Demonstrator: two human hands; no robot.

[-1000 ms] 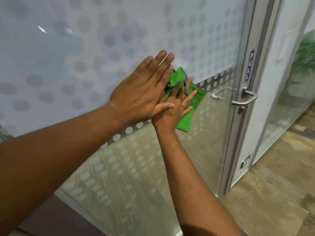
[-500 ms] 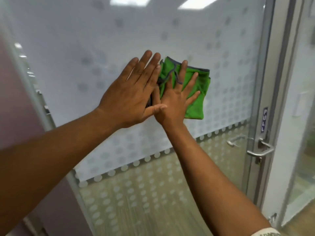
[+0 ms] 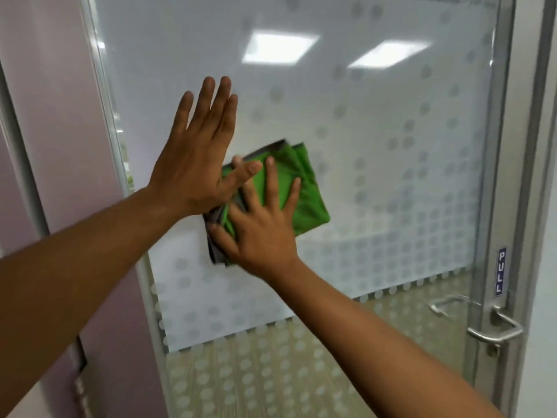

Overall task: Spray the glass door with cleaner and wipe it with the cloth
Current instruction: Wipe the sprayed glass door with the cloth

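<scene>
The glass door (image 3: 376,146) fills the view, frosted with a dot pattern above and clearer below. A folded green cloth (image 3: 307,200) with grey edging lies flat against the frosted part. My right hand (image 3: 262,233) presses it to the glass with its fingers spread over it. My left hand (image 3: 196,164) is flat on the glass just up and left of the cloth, fingers pointing up, and its thumb reaches over the cloth's upper left corner. No spray bottle is in view.
A metal lever handle (image 3: 497,333) sits at the door's lower right, under a blue PULL sticker (image 3: 501,271) on the metal frame (image 3: 512,176). A pale pink wall (image 3: 54,116) borders the door on the left. Ceiling lights reflect in the upper glass.
Both hands and the cloth have moved up from the dotted border onto the frosted area. The left hand now sits higher than the right, and the cloth has turned and shifted down and left.
</scene>
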